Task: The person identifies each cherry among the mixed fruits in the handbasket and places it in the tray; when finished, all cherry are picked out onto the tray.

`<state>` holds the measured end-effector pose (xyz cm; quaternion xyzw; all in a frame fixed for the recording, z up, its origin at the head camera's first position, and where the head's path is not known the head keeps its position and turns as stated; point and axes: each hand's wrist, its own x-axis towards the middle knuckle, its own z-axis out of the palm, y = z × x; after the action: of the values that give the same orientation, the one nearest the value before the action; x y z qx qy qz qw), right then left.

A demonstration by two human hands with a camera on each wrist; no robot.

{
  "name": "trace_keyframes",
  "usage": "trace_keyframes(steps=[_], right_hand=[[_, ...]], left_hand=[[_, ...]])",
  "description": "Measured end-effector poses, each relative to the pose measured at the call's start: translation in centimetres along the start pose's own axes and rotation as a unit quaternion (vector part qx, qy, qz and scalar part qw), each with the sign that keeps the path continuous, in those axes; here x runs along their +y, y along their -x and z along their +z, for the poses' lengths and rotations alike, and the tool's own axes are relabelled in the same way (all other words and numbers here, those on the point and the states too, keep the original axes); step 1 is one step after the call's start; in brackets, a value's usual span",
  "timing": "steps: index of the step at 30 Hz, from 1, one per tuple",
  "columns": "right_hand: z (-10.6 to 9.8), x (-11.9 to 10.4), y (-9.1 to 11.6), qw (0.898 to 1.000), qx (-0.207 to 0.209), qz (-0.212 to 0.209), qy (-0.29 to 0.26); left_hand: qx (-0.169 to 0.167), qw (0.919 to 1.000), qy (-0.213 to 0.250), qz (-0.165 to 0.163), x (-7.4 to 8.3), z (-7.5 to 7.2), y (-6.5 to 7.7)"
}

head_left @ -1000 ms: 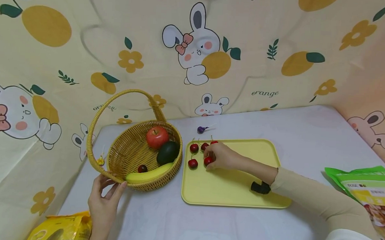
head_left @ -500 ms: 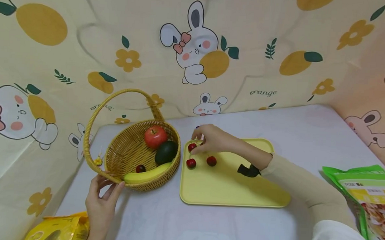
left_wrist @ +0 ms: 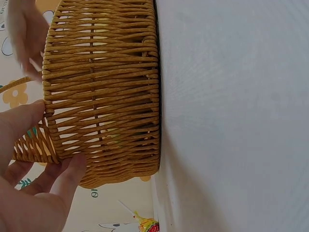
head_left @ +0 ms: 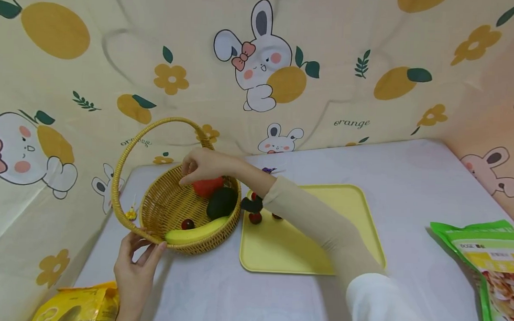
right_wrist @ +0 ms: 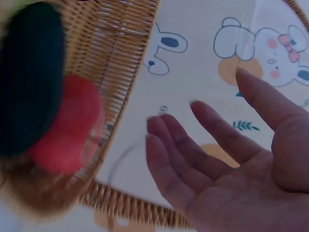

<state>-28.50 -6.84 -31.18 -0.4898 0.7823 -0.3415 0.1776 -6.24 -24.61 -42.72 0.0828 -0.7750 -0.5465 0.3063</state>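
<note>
The wicker basket (head_left: 157,205) stands left of the tray, its tall handle upright. At its near-left rim my left hand (head_left: 137,265) grips the base of the handle, thumb and fingers on either side of the weave. Over the far part of the basket hovers my right hand (head_left: 202,166); its fingers (right_wrist: 212,140) are loosely bent and apart from the thumb, with nothing showing between them. Inside lie a red apple (head_left: 207,187), partly hidden by that hand, a dark avocado (head_left: 222,203), a banana (head_left: 198,233) and one dark cherry (head_left: 187,224).
The yellow tray (head_left: 296,258) holds cherries (head_left: 255,218), partly covered by my right wrist and its black strap. One lollipop (head_left: 268,170) lies behind the tray, a yellow lollipop (head_left: 131,214) left of the basket. A green bag (head_left: 489,257) and a yellow bag (head_left: 82,306) flank the table.
My right hand has gone from the cherries on the tray leftward to over the basket. The left hand keeps its grip on the rim.
</note>
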Motion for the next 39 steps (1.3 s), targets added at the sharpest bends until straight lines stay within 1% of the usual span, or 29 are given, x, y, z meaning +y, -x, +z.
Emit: trace_keyframes(steps=[4,5,7,9,10,12,13,17,19,21,25,29,34,37,39], right_hand=[[1.5,-0.6,-2.8,0.998,-0.056,0.015,-0.013],[1.9,-0.7,-3.3,0.997,-0.077,0.022,-0.016],[2.7,-0.7,-4.3,0.990,-0.133,0.034,-0.022],[3.3,-0.5,-5.0,0.979,-0.193,0.055,-0.033],[3.6,-0.4,-5.3,0.972,-0.222,0.066,-0.042],[4.2,-0.1,-5.7,0.954,-0.274,0.095,-0.070],[4.4,0.0,-5.9,0.945,-0.292,0.115,-0.087],[5.2,0.6,-6.1,0.913,-0.333,0.184,-0.143],[5.5,0.9,-6.2,0.904,-0.345,0.203,-0.152],[5.7,1.1,-6.2,0.898,-0.354,0.214,-0.153],[6.0,1.4,-6.3,0.894,-0.364,0.220,-0.141],[6.2,1.5,-6.4,0.893,-0.379,0.210,-0.121],[6.5,1.6,-6.6,0.892,-0.396,0.199,-0.094],[6.4,1.6,-6.6,0.896,-0.389,0.196,-0.084],[6.1,1.6,-6.5,0.902,-0.379,0.187,-0.087]], left_hand=[[0.003,1.0000,-0.008,0.001,-0.1,-0.1,0.0],[0.003,1.0000,-0.009,0.001,-0.1,-0.1,0.0],[0.003,0.9999,-0.011,0.001,-0.2,-0.1,0.0],[0.003,0.9999,-0.012,-0.001,-0.3,-0.1,0.0],[0.003,0.9999,-0.011,-0.001,-0.4,-0.1,0.0],[0.003,0.9999,-0.010,-0.002,-0.4,-0.1,-0.1],[0.003,0.9999,-0.011,-0.002,-0.4,-0.1,-0.1],[0.000,0.9998,-0.018,0.004,-0.5,-0.1,-0.1],[-0.002,0.9998,-0.020,0.005,-0.5,-0.1,-0.2],[-0.004,0.9998,-0.019,0.003,-0.5,0.0,-0.2],[-0.003,0.9999,-0.014,-0.002,-0.4,0.0,-0.2],[-0.001,1.0000,-0.009,-0.002,-0.4,0.0,-0.2],[0.001,0.9999,-0.012,0.006,-0.4,0.0,-0.1],[0.000,0.9998,-0.016,0.009,-0.3,0.0,-0.1],[0.000,0.9998,-0.015,0.009,-0.3,0.0,-0.1]])
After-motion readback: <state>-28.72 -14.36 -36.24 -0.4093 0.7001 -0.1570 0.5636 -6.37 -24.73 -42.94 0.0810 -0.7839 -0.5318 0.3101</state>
